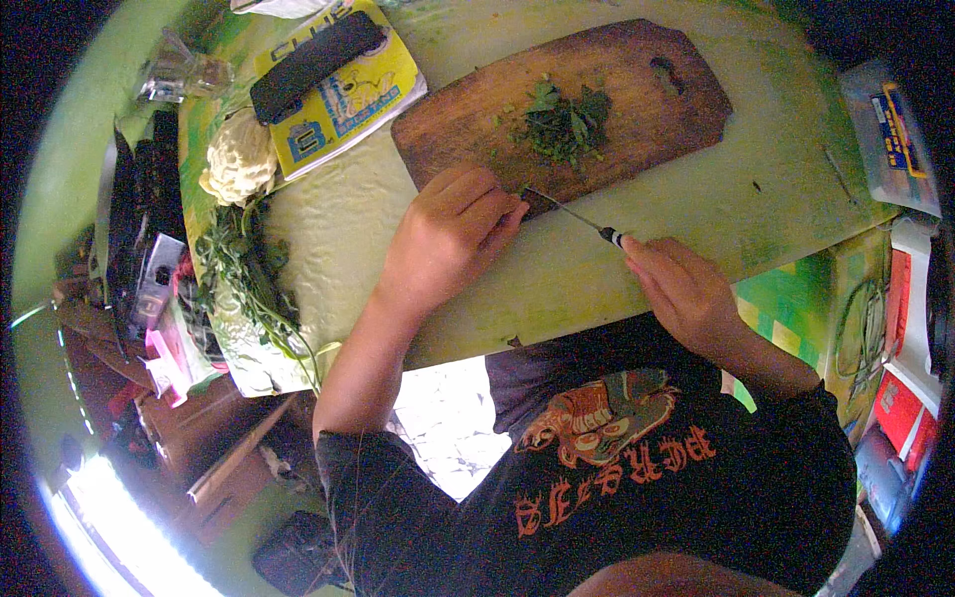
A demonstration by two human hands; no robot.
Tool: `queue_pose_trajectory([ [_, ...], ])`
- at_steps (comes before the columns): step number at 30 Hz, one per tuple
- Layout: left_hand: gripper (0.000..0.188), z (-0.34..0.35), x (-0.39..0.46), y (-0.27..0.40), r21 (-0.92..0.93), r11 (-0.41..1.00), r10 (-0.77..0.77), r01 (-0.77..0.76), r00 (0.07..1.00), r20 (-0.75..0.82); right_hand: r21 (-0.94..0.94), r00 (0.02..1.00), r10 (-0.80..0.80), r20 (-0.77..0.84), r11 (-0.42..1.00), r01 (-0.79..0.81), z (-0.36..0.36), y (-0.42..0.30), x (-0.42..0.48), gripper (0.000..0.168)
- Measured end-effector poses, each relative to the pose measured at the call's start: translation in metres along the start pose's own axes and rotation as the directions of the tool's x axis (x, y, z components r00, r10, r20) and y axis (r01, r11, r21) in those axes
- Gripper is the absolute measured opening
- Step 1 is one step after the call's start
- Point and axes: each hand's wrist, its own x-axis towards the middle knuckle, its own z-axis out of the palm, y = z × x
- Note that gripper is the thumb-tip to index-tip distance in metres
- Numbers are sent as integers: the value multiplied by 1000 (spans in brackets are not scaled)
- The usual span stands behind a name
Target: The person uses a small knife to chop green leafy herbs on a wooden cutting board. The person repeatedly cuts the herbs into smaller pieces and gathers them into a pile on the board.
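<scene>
My right hand (675, 291) grips the dark handle of a knife (567, 212), whose thin blade points up and left to the near edge of a wooden cutting board (642, 67). At the blade's tip, the curled fingers of my left hand (466, 224) are pinched together by the board's near left corner. Something small and dark green shows at the fingertips; what it is I cannot tell. Chopped green leaves (565, 123) lie in a pile mid-board, with small bits scattered around them.
A bunch of leafy herbs (246, 261) lies on the table's left side, below a pale, ruffled cauliflower-like object (240, 158). Behind stand a yellow notebook (373, 112) with a black oblong object (317, 63) on it, and a clear glass (175, 78). A plastic container (888, 142) is at the right.
</scene>
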Motion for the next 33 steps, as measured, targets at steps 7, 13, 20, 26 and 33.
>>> queue_pose_trajectory([
  [7, 13, -2, 2, 0, -22, 1000, 16, -15, 1000, 26, -13, 999, 22, 44, 1000, -21, 8, 1, 10, 35],
  [13, 13, 1, -1, -2, -46, 999, -28, 28, 1000, 12, 41, 1000, -8, -28, 999, 9, 9, 6, 13, 29],
  [20, 14, 3, -1, -2, -54, 989, -136, 135, 991, -16, -8, 1000, 17, -3, 1000, -17, -3, 9, 11, 29],
  [26, 14, 3, 0, -2, -37, 989, -144, 142, 987, -68, -64, 1000, 21, -15, 998, -22, -7, 9, 8, 29],
  [33, 13, 2, 0, -3, 14, 988, -150, 152, 986, -68, 88, 987, 72, -144, 994, -60, -3, 6, 15, 23],
])
